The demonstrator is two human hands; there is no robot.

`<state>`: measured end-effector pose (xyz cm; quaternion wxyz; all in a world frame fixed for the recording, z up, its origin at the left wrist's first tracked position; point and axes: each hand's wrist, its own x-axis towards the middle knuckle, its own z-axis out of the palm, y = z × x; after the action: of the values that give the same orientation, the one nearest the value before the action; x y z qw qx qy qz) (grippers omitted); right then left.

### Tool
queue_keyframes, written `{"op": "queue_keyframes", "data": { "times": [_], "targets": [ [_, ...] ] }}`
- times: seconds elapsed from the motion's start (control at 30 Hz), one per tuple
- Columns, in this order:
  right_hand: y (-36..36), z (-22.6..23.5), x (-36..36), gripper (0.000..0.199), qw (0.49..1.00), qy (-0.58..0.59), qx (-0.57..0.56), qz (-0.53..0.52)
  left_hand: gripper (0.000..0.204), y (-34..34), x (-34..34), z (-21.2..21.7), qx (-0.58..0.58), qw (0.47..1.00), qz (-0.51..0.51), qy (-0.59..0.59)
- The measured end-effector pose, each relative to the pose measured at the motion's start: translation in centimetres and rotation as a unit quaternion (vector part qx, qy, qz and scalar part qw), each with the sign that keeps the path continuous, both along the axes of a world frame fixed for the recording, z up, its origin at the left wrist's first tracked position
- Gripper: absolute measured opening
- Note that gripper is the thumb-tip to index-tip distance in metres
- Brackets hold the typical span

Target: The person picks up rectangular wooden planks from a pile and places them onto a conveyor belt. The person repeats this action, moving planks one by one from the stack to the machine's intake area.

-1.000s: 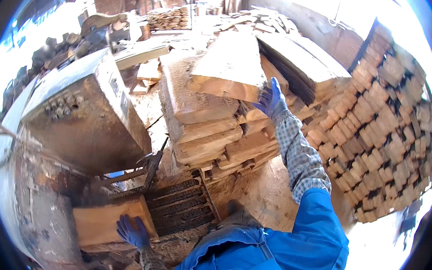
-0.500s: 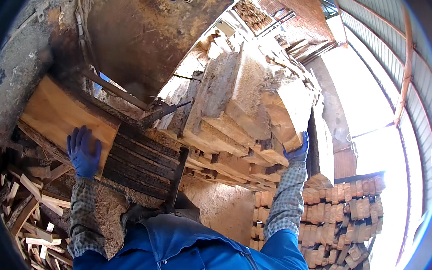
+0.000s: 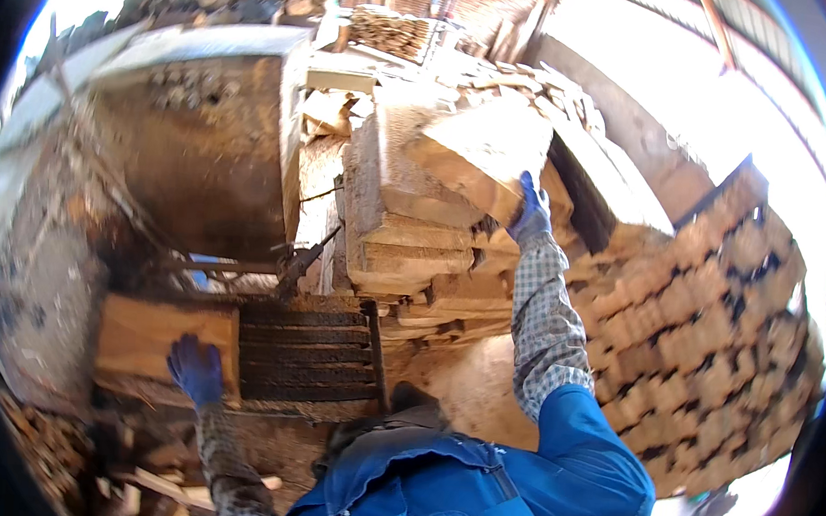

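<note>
My left hand [image 3: 195,370], in a blue glove, lies with fingers spread on a flat wooden board [image 3: 139,336]. The board rests on the machine's bed, beside a dark slotted grate [image 3: 308,351]. My right arm reaches forward to the stack of thick timbers [image 3: 404,257]. There my right hand [image 3: 531,208], also blue-gloved, grips the near corner of a thick wooden plank [image 3: 476,153] on top. This plank sits askew on the timbers beneath it. Its far end is washed out by glare.
A large rusty metal machine housing [image 3: 202,150] stands at the left front. A dark-edged timber [image 3: 593,179] lies right of the gripped plank. Stacked wooden blocks [image 3: 712,324] stand at the right. Offcuts [image 3: 167,484] litter the lower left. A metal lever [image 3: 307,261] projects near the grate.
The view has swung, showing more of the block stack. My right hand has shifted the top plank leftward, away from the dark-edged timber. My left hand stays on the board.
</note>
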<state>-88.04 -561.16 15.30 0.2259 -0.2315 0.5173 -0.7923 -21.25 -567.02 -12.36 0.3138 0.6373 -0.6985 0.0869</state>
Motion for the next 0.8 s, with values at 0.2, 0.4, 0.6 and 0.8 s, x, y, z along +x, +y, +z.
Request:
{"op": "queue_keyframes", "data": {
  "times": [0.2,0.4,0.6,0.8],
  "targets": [
    [3.7,0.6,6.5,0.098,0.999,-0.028,-0.028,-0.035,0.056,-0.8,-4.8,2.4,0.125,0.907,-0.1,0.39],
    [10.7,-1.1,9.7,0.111,0.998,-0.015,-0.005,-0.055,0.092,3.4,-24.4,10.9,0.401,0.583,-0.381,0.595],
    [15.3,-1.6,12.0,0.104,0.999,0.008,0.009,0.046,0.095,-3.1,-33.2,15.0,0.517,0.425,-0.373,0.642],
    [19.4,-5.9,10.2,0.105,0.988,0.051,0.118,0.083,0.059,-4.1,-36.8,9.5,0.471,0.322,-0.332,0.751]
  ]
}}
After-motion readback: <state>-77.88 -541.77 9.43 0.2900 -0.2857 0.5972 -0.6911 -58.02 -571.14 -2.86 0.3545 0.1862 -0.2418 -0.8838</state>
